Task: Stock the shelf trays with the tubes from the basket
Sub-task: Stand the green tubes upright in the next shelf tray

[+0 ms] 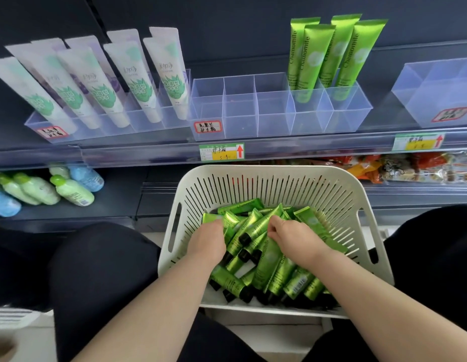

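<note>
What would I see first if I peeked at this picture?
Probably the white basket full of shiny green tubes, low in the middle, with the left hand and right hand digging in. Above it, four more green tubes stand in a clear shelf tray.

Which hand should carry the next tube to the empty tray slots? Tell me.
Left, probably. The empty slots lie up and left of the basket, nearer the left hand. The right hand sits below the already filled slots.
</note>
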`<state>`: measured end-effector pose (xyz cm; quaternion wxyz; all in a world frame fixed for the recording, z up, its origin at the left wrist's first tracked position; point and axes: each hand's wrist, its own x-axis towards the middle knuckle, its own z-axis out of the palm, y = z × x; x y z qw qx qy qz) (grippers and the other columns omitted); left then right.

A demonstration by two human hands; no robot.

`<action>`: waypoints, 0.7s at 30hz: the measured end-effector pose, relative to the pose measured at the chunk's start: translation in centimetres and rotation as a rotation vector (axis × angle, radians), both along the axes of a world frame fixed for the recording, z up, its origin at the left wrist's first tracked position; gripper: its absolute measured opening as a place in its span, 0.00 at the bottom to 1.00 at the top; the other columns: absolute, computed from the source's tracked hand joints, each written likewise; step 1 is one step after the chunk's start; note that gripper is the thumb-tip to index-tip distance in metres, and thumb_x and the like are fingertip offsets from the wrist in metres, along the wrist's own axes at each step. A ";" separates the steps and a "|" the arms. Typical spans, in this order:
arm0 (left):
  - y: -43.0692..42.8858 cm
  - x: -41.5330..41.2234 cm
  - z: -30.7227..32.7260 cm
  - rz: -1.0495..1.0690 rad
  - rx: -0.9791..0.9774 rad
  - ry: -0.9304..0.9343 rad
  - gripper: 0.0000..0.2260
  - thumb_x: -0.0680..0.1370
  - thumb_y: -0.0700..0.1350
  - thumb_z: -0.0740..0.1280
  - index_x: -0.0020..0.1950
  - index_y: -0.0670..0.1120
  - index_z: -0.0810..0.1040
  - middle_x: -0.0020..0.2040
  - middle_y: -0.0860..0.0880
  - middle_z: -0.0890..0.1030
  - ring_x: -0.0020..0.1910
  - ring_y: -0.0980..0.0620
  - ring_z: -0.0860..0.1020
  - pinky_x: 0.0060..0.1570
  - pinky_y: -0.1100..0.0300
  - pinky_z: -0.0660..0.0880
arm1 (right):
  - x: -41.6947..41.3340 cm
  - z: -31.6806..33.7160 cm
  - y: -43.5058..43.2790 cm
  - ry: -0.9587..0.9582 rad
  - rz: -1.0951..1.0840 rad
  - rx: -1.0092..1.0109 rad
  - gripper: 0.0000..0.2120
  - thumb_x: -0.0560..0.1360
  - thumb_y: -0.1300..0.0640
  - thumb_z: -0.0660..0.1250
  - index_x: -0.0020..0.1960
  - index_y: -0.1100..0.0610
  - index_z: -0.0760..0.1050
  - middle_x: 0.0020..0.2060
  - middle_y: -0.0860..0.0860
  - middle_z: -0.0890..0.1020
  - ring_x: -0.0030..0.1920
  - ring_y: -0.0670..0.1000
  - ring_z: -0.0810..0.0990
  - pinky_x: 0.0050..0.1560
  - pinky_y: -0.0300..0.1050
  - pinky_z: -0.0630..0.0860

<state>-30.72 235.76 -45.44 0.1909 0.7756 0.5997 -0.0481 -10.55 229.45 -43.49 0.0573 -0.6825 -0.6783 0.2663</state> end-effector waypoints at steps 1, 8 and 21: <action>0.0 0.0 -0.1 0.010 -0.045 0.021 0.11 0.78 0.36 0.62 0.59 0.44 0.77 0.52 0.46 0.81 0.49 0.47 0.79 0.48 0.54 0.77 | 0.0 0.0 0.0 0.027 -0.018 -0.020 0.04 0.81 0.54 0.58 0.51 0.53 0.69 0.37 0.48 0.79 0.34 0.48 0.76 0.34 0.44 0.75; -0.2 0.1 -0.4 -0.014 -0.154 0.051 0.06 0.79 0.41 0.64 0.54 0.44 0.76 0.50 0.46 0.79 0.49 0.46 0.77 0.47 0.54 0.75 | -0.6 -0.3 -0.1 0.170 -0.048 -0.161 0.15 0.77 0.59 0.65 0.63 0.50 0.74 0.50 0.48 0.81 0.47 0.47 0.80 0.51 0.42 0.78; -0.4 0.5 -0.5 -0.101 -0.256 0.038 0.16 0.74 0.46 0.72 0.59 0.48 0.73 0.56 0.49 0.76 0.53 0.47 0.76 0.49 0.54 0.73 | -1.2 0.6 -0.2 0.150 -0.065 -0.154 0.10 0.74 0.56 0.70 0.56 0.49 0.80 0.49 0.46 0.83 0.49 0.46 0.80 0.54 0.43 0.77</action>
